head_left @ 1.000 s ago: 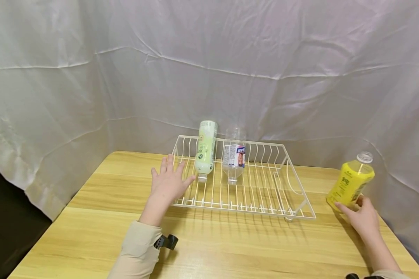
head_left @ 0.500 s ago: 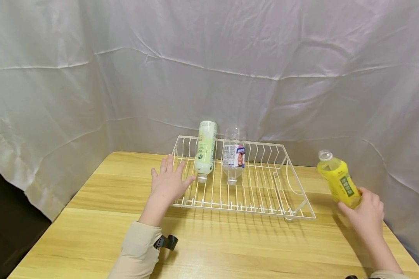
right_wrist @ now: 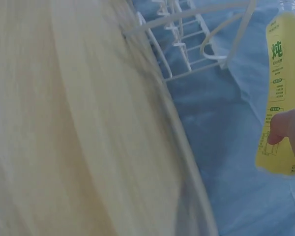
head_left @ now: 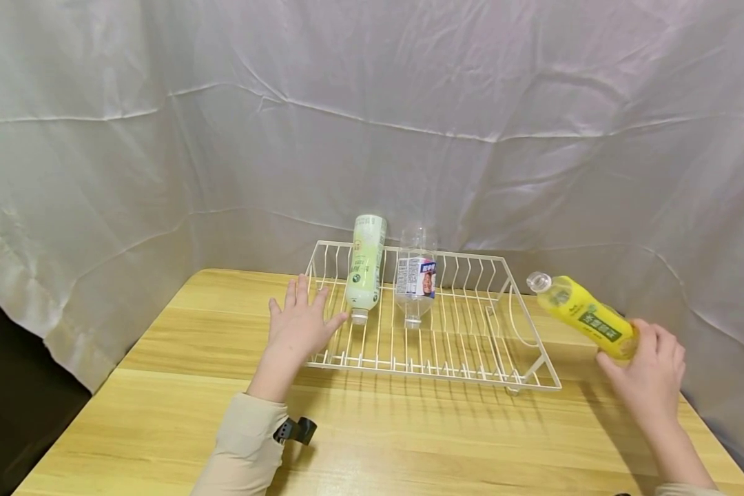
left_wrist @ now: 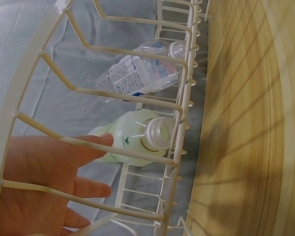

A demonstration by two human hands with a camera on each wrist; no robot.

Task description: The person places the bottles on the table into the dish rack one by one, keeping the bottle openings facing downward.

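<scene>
In the head view my right hand (head_left: 651,372) grips a yellow-labelled bottle (head_left: 585,317) near its base, off the table, with its neck tilted left toward the rack. The right wrist view shows the thumb pressed on the yellow label of that bottle (right_wrist: 280,93). My left hand (head_left: 297,320) is spread with straight fingers at the left end of the white wire dish rack (head_left: 409,368), beside a pale green bottle (head_left: 366,265). That bottle and a clear bottle (head_left: 415,282) with a printed label lean neck-down in the rack. Whether the left hand touches the rack is unclear.
A wooden table (head_left: 372,434) bears the rack, which has rows of wire slots. Grey cloth (head_left: 359,138) hangs behind and at both sides. Rack slots right of the clear bottle hold nothing visible.
My right hand has lifted the yellow-labelled bottle from the table and tipped its neck leftward, close to the rack's right end. The left hand and the other two bottles stay put.
</scene>
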